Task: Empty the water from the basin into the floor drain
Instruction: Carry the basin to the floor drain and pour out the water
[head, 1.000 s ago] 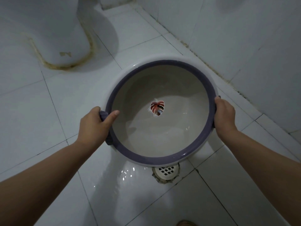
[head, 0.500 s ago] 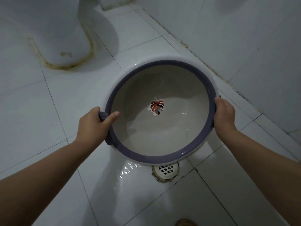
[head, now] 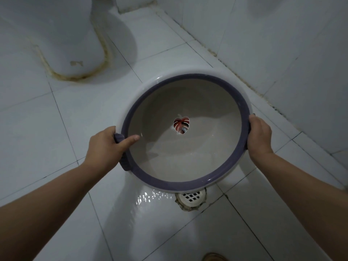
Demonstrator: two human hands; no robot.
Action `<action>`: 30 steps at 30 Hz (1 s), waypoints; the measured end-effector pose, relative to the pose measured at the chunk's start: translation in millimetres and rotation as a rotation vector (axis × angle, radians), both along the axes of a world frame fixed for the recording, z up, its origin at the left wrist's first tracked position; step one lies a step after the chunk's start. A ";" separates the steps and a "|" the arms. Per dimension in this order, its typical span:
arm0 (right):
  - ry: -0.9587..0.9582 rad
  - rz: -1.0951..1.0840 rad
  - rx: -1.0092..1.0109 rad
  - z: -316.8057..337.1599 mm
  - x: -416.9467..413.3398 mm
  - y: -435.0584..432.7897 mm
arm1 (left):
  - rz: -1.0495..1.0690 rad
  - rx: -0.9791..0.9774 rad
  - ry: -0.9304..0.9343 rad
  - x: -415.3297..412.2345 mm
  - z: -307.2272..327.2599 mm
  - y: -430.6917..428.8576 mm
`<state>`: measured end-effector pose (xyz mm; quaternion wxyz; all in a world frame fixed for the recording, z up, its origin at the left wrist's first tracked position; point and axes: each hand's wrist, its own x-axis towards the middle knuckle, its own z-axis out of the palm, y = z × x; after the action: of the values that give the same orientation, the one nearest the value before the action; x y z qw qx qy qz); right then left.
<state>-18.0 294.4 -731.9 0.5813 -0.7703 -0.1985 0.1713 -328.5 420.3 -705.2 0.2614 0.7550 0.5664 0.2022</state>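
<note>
A round white basin (head: 188,80) with a purple rim and a leaf sticker in its bottom is held tilted toward me above the white tiled floor. My left hand (head: 107,144) grips its left purple handle, thumb over the rim. My right hand (head: 260,137) grips the rim on the right. A shallow pool of water lies in the basin's near side. The round white floor drain (head: 192,198) shows just below the basin's near edge, partly hidden by it. Wet, glistening water (head: 150,196) lies on the tile to the drain's left.
A white toilet base (head: 62,44) with stained sealant stands at the back left. A tiled wall (head: 282,44) runs along the right. The tip of a slipper (head: 214,258) shows at the bottom edge.
The basin has stayed in both hands and tipped slightly more toward me. The ripples on the wet tile by the drain have shifted.
</note>
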 end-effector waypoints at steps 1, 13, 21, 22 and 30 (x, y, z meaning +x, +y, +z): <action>0.012 -0.003 0.012 0.7 -0.4 -0.6 | -0.007 -0.003 0.002 0.0 -0.2 0.2; 0.005 -0.004 0.055 2.9 0.1 -6.7 | -0.034 0.000 -0.009 -2.5 0.6 0.0; 0.018 0.006 0.078 3.8 -2.6 -10.5 | -0.045 0.003 -0.022 -3.5 6.9 -5.3; 0.021 0.002 0.076 4.0 -2.6 -11.2 | -0.045 0.006 -0.027 -4.0 7.4 -5.9; -0.014 -0.006 0.063 2.7 -3.3 -15.5 | -0.058 0.055 -0.047 -5.7 9.8 -9.0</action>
<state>-21.3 278.8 -729.1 0.6044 -0.7534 -0.2055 0.1580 -334.3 411.3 -695.4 0.2594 0.7731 0.5321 0.2276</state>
